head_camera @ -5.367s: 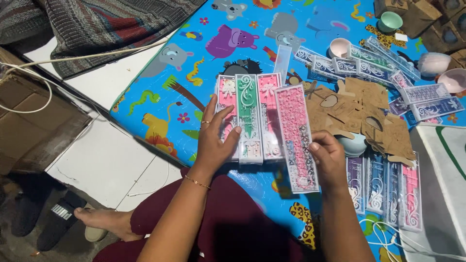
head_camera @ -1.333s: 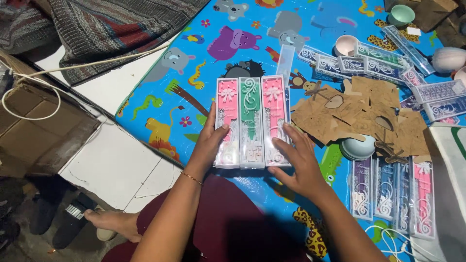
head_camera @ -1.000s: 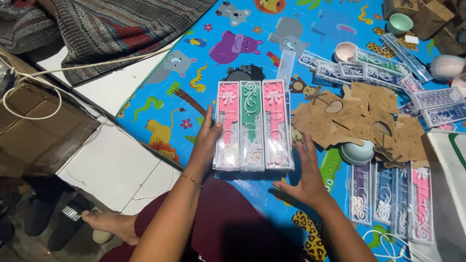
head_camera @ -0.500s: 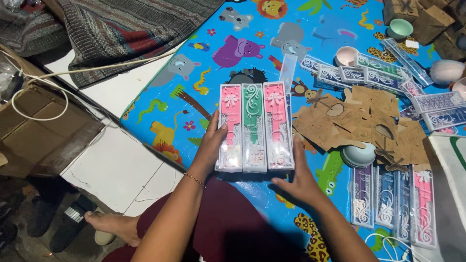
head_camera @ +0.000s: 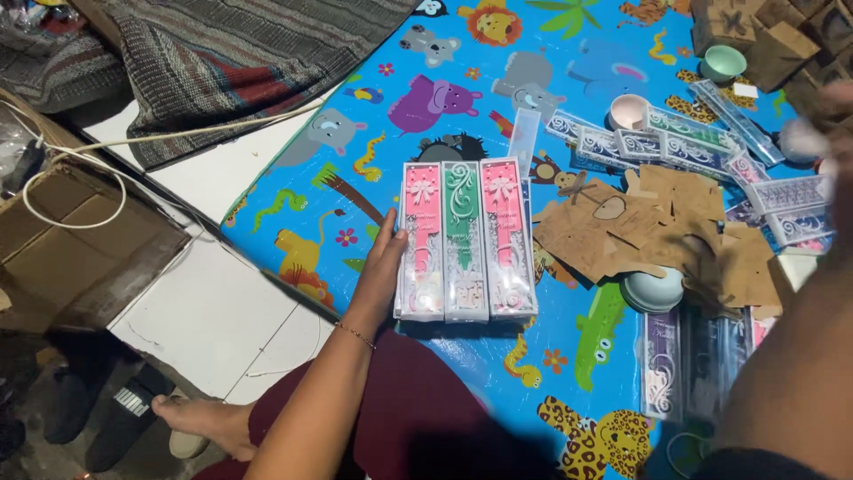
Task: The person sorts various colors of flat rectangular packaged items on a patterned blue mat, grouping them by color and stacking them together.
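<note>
Three long clear-lidded boxes lie side by side on the blue animal-print mat (head_camera: pixel 373 116): a pink box (head_camera: pixel 420 240), a green box (head_camera: pixel 464 240) and a second pink box (head_camera: pixel 506 236). My left hand (head_camera: pixel 382 267) lies flat against the left side of the first pink box, fingers straight, gripping nothing. My right arm is a blur along the right edge. My right hand (head_camera: pixel 833 111) is up at the far right, over the scattered boxes there; whether it holds anything is hidden by the blur.
Brown cardboard cut-outs (head_camera: pixel 657 236) are piled right of the three boxes, beside a pale bowl (head_camera: pixel 651 289). More decorated boxes (head_camera: pixel 662 142) lie behind, others (head_camera: pixel 662 373) near my knee. A cardboard carton (head_camera: pixel 71 249), white cable (head_camera: pixel 53 200) and striped blanket (head_camera: pixel 249 62) are left.
My right hand has left the right side of the three boxes and swung up toward the far right. My left hand stays against the left pink box.
</note>
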